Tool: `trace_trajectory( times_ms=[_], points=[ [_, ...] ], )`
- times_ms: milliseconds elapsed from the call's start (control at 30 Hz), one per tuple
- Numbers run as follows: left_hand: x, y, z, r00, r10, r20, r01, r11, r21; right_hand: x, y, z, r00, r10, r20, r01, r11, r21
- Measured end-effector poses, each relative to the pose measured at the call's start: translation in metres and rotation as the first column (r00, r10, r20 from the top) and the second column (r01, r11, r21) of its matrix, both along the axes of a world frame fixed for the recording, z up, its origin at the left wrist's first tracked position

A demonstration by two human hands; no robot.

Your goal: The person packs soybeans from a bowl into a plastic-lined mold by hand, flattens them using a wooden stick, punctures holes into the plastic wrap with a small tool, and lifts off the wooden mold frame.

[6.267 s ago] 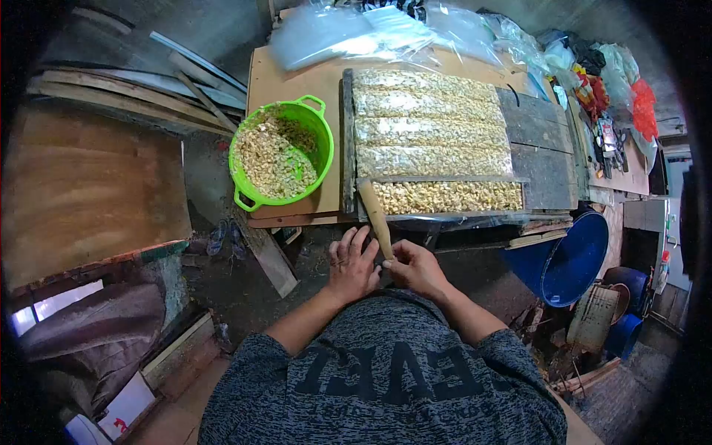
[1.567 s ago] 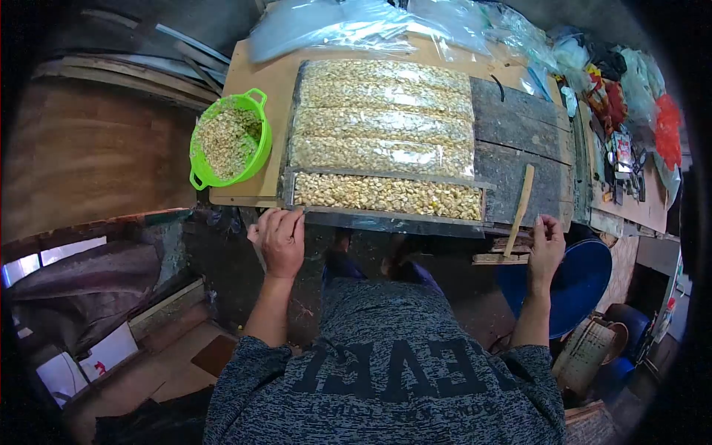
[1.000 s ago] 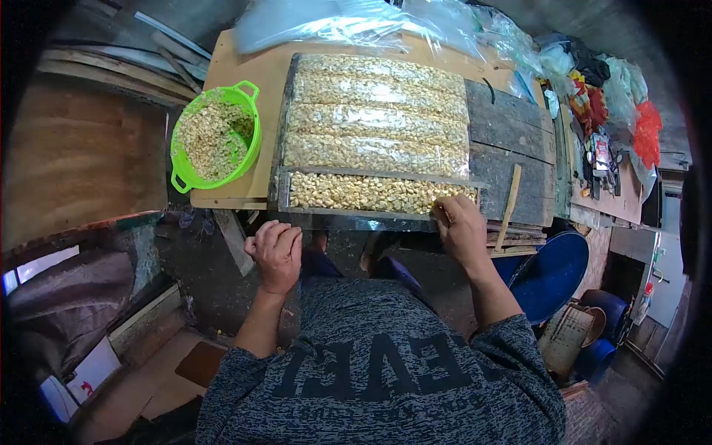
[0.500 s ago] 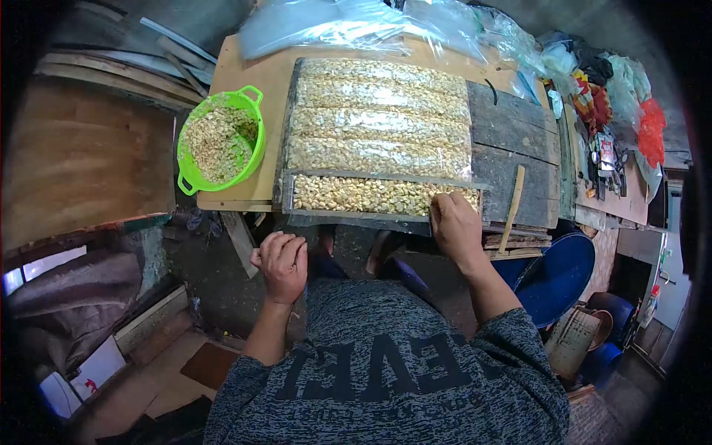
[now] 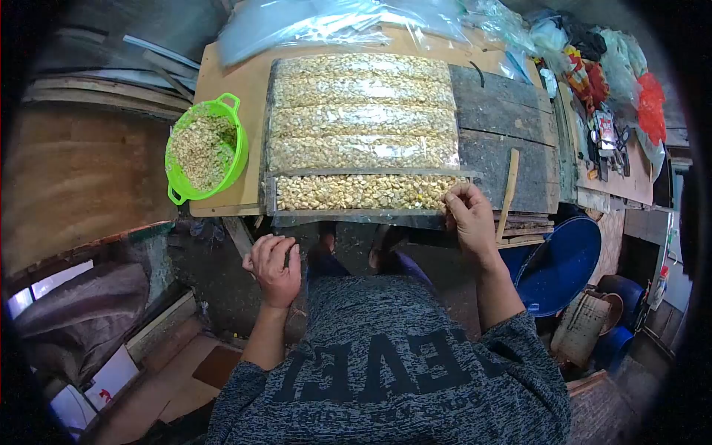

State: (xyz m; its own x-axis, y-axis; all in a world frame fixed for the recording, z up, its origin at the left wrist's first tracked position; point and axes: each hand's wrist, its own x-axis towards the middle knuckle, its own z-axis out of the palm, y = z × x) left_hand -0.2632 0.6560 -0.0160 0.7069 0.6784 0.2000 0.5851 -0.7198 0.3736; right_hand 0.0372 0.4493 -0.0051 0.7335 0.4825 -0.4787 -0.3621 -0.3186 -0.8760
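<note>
My right hand (image 5: 473,222) is at the right end of a narrow framed strip of loose pale pieces (image 5: 363,193), its thumb and fingertips pinched together; what they hold, if anything, is too small to tell. Below the table's front edge, near the strip's left end, my left hand (image 5: 274,268) hangs in the air with bent, slightly parted fingers and nothing in it. Several filled rows under clear plastic (image 5: 363,119) lie behind the strip. A green basin (image 5: 237,159) with more pieces is at the left. To the right, a wooden stick (image 5: 509,189) lies on dark boards.
Clear plastic sheets (image 5: 297,30) cover the table's back edge. Bags, a red one (image 5: 651,111) among them, and small tools are at the far right. A large blue barrel (image 5: 567,259) stands below the table's right side. A brown board (image 5: 81,167) is at the left.
The stick, earlier near my hands, now lies at the right. My right hand has gone from the dark boards to the strip, then lifted slightly to its right end. My left hand has left the frame's edge.
</note>
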Motion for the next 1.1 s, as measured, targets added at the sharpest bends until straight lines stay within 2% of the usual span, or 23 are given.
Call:
trace_trajectory(
  times_ms=[200, 267, 300, 367, 467, 600, 667, 700, 767, 933, 967, 1000, 1033, 1100],
  points=[
    [0.004, -0.002, 0.003, 1.000, -0.013, 0.014, 0.013, 1.000, 0.003, -0.002, 0.003, 0.002, 0.999, 0.038, -0.036, -0.034, 0.994, 0.104],
    [0.004, -0.002, 0.005, 1.000, -0.019, 0.019, 0.019, 1.000, -0.001, -0.001, 0.003, 0.005, 0.986, 0.025, -0.166, 0.015, 0.972, 0.235],
    [0.004, -0.003, 0.005, 1.000, -0.016, 0.017, 0.016, 1.000, 0.003, -0.001, 0.005, 0.010, 0.986, 0.023, -0.165, 0.017, 0.972, 0.235],
    [0.004, -0.005, 0.006, 1.000, -0.017, 0.017, 0.017, 1.000, 0.007, -0.001, 0.007, 0.021, 0.935, -0.033, -0.353, 0.119, 0.967, 0.224],
    [0.003, -0.005, 0.007, 1.000, -0.020, 0.002, 0.020, 1.000, -0.003, 0.001, 0.001, 0.020, 0.910, -0.007, -0.414, 0.133, 0.952, 0.276],
    [0.002, -0.005, 0.007, 1.000, -0.021, 0.003, 0.021, 1.000, -0.015, 0.008, -0.007, 0.021, 0.911, -0.018, -0.411, 0.159, 0.937, 0.311],
    [0.002, -0.004, 0.006, 1.000, -0.021, 0.002, 0.021, 0.999, -0.029, 0.015, -0.013, 0.020, 0.957, -0.093, -0.274, 0.161, 0.958, 0.236],
    [0.001, -0.003, 0.005, 1.000, -0.020, 0.008, 0.020, 0.999, -0.024, 0.018, -0.015, 0.018, 0.958, -0.096, -0.269, 0.161, 0.959, 0.231],
    [0.003, -0.004, 0.004, 1.000, -0.021, 0.021, 0.022, 0.999, -0.025, 0.023, -0.019, 0.012, 0.993, -0.094, 0.073, 0.092, 0.995, 0.029],
    [0.002, -0.001, 0.001, 0.999, -0.031, 0.045, 0.032, 0.999, -0.023, 0.017, -0.012, 0.012, 0.997, -0.047, 0.063, 0.047, 0.999, 0.007],
    [0.002, -0.001, 0.001, 0.999, -0.028, 0.041, 0.029, 0.999, -0.026, 0.014, -0.009, 0.008, 0.987, 0.040, 0.155, -0.034, 0.998, -0.044],
    [0.002, -0.001, 0.002, 0.999, -0.028, 0.043, 0.029, 0.999, -0.028, 0.011, -0.005, 0.006, 0.962, 0.131, 0.241, -0.109, 0.989, -0.102],
    [0.001, -0.001, 0.001, 0.999, -0.029, 0.043, 0.030, 0.999, -0.031, 0.007, -0.001, 0.005, 0.963, 0.133, 0.236, -0.111, 0.988, -0.106],
    [-0.002, 0.000, -0.003, 0.998, -0.022, 0.050, 0.024, 0.999, -0.041, -0.002, 0.009, 0.006, 0.742, 0.312, 0.593, -0.196, 0.947, -0.253]
  ],
)
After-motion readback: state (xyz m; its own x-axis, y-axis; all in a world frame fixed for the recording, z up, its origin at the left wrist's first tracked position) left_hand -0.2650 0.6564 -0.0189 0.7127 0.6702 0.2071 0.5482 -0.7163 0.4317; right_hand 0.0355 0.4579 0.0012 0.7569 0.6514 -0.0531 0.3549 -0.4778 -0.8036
